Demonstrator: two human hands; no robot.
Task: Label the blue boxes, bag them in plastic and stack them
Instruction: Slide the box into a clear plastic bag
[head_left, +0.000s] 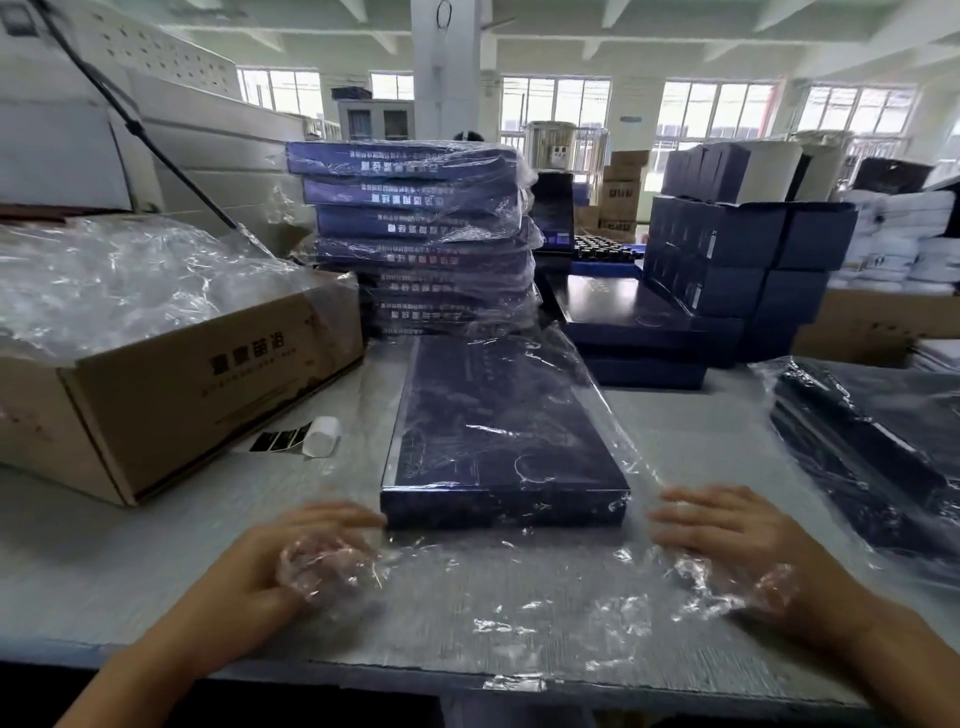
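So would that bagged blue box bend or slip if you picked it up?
Probably stiff: the blue box lies flat with sharp, straight edges. Likely slippery, since its plastic bag is glossy and loose, wrinkling around it. The bag's slack near end looks floppy and would probably trail.

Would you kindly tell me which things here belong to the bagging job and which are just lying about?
Job: flat dark blue box in clear plastic bag; stack of bagged blue boxes; roll of black labels; brown cardboard carton of bags.
Lying about: shiny metal pot; small dark cube boxes.
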